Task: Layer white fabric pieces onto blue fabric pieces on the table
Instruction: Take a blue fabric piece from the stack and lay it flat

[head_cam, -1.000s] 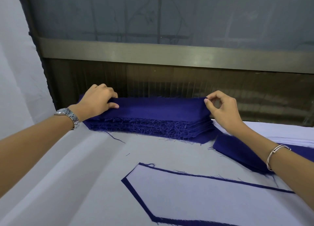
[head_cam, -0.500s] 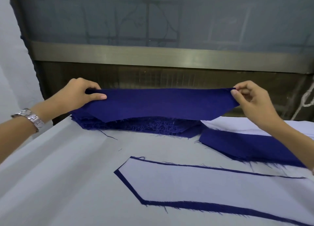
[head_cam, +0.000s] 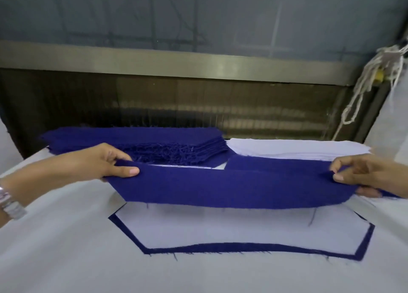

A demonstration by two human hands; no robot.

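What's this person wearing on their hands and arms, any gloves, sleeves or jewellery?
No gloves and no sleeves in view. The left hand has a silver metal link watch at its wrist. The right hand shows nothing worn; its wrist is cut off by the picture's edge.

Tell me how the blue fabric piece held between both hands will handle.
Probably floppy: the blue fabric piece sags in the middle between the left hand and right hand, so it needs both ends held. Likely light, since pinching fingers carry it. Its cut edge shows loose threads, so it may fray if dragged.
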